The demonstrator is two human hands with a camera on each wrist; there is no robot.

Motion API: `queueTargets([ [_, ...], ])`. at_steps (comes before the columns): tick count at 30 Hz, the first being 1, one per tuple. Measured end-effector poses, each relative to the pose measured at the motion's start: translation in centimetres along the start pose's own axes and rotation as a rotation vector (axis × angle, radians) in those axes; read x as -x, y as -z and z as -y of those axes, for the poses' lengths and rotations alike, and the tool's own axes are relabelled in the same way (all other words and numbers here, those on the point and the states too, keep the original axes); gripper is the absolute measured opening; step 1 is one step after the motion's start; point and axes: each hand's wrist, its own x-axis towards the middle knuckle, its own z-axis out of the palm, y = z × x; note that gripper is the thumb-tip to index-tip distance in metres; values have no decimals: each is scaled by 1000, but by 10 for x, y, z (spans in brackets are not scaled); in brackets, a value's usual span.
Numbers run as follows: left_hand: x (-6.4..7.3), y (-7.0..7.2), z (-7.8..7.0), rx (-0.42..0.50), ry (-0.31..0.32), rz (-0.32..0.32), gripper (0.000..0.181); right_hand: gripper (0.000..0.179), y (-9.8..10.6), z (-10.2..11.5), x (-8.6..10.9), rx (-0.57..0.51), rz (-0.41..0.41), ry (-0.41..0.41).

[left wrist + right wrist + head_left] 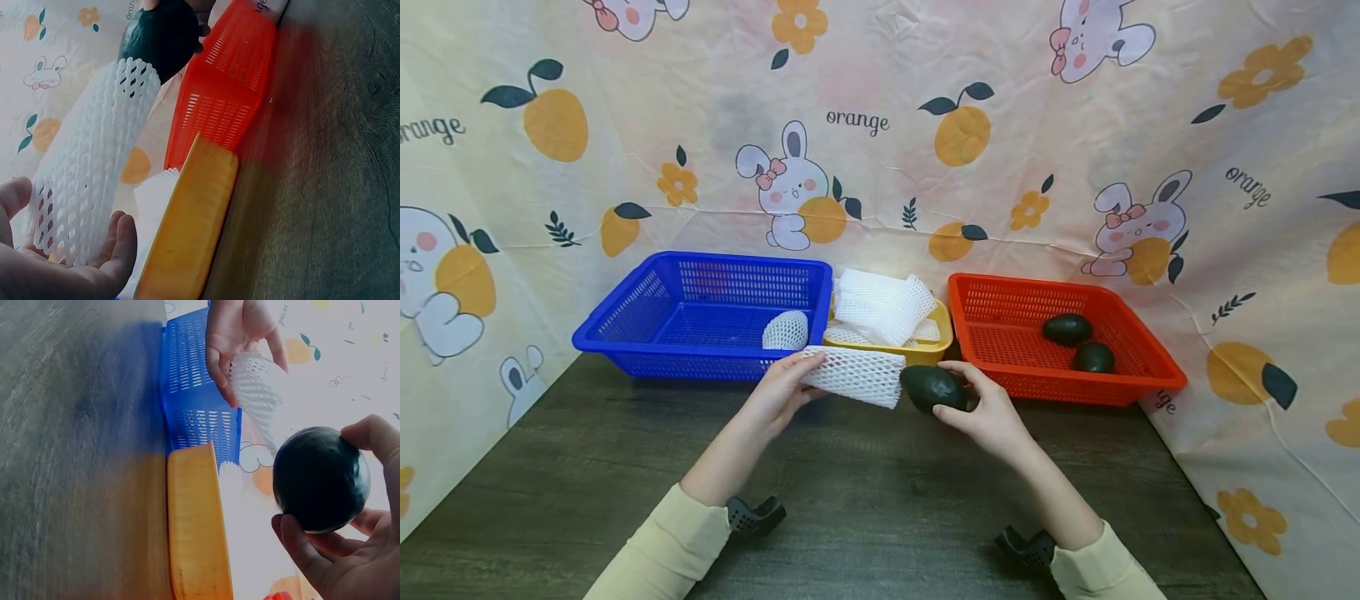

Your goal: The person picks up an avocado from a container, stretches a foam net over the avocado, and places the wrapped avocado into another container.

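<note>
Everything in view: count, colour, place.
Avocados: 3, dark green, one in right hand, two in red basket
Foam net sleeve: 1, white, in left hand
Foam nets: several overlapping, white, in yellow basket
Netted bundle: 1, white, in blue basket
Blue basket: 1, blue, back left
Yellow basket: 1, yellow, back middle
Red basket: 1, red, back right
Table: 1, dark grey-brown, below baskets
Printed cloth: 1, cream, behind table
Wrist devices: 2, black, at wrists
Garment sleeves: 2, pale yellow, forearms
Hands: 2, bare, above table
</note>
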Motion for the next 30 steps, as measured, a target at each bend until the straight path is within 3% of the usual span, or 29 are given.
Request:
queueTargets([
  [5, 1, -1, 1, -3, -5, 6, 21, 56, -3, 2, 0, -27, 31, -1],
  [12, 0, -4, 2, 4, 7, -12, 21, 55, 2, 37, 10, -40, 57, 33],
  [16, 1, -4, 2, 0, 12, 5, 28, 55, 1, 41, 11, -26, 41, 39],
  [25, 2, -7, 3, 4, 9, 21, 33, 61, -2, 36, 10, -97, 52, 36],
  [30, 2, -9, 2, 3, 8, 10, 32, 62, -9, 11, 3, -123, 47, 32],
])
